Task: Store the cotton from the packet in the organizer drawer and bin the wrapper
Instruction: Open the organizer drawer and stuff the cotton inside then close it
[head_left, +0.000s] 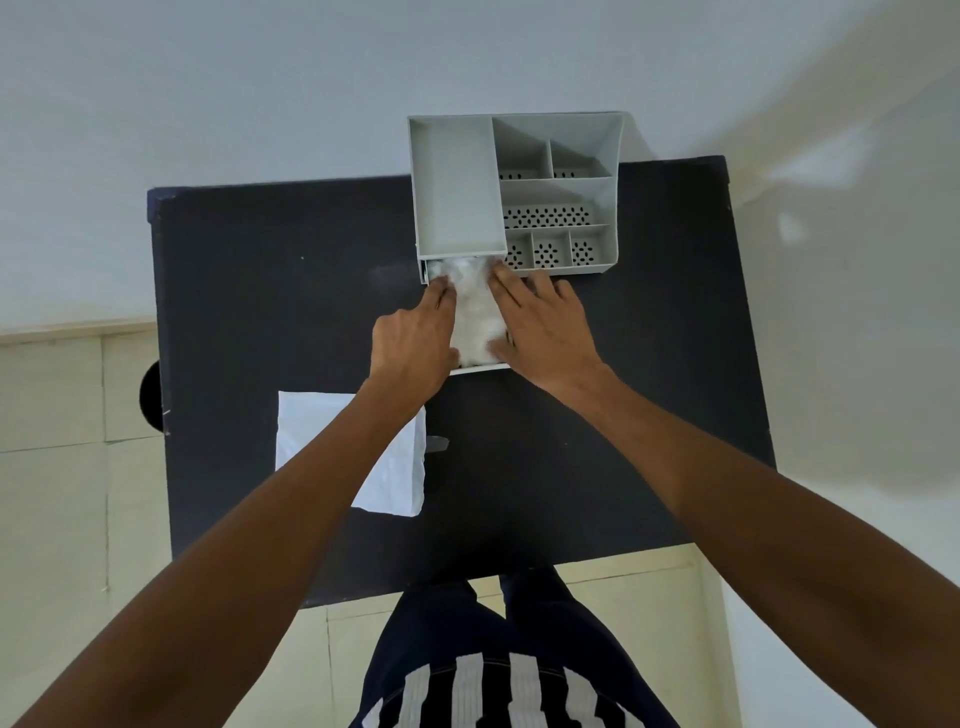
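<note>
A grey organizer (452, 187) stands at the far edge of the dark table (260, 291). Its drawer (480, 368) is pulled out toward me at the lower left. White cotton (475, 312) fills the drawer. My left hand (415, 338) lies flat on the cotton's left side, fingers pointing to the organizer. My right hand (540, 322) presses on the cotton's right side, fingers spread. The empty white wrapper (306, 431) lies flat on the table near me, partly hidden under my left forearm.
The organizer has several open compartments (550, 215) with perforated floors on its right side. A pale wall rises behind the table. A tiled floor (52, 467) shows to the left, with a dark round object (150, 397) at the table's left edge.
</note>
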